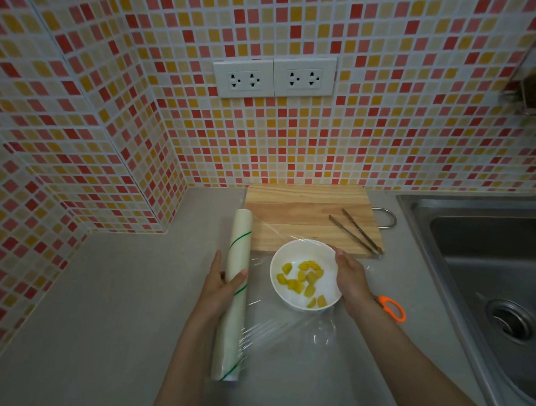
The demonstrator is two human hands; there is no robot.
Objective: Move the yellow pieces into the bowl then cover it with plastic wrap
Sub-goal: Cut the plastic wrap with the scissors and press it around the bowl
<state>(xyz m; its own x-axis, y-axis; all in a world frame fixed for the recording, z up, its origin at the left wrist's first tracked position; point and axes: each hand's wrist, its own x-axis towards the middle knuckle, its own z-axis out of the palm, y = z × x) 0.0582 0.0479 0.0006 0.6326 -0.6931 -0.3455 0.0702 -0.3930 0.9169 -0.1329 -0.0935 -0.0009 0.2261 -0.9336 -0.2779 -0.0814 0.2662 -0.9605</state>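
Grey counter (111, 301) runs under a mosaic-tiled wall. On it the left hand (221, 286) curls loosely around the plastic wrap roll (234, 296), thumb over the top. A clear sheet (284, 331) stretches from the roll across the white bowl (305, 275), which holds the yellow pieces (303, 278). The right hand (351, 277), fingers together and nearly flat, presses the bowl's right side. Behind lie a wooden cutting board (304, 213) with tongs (355, 231); orange scissors (394, 307) sit beside the right wrist, a sink (493, 254) further right.
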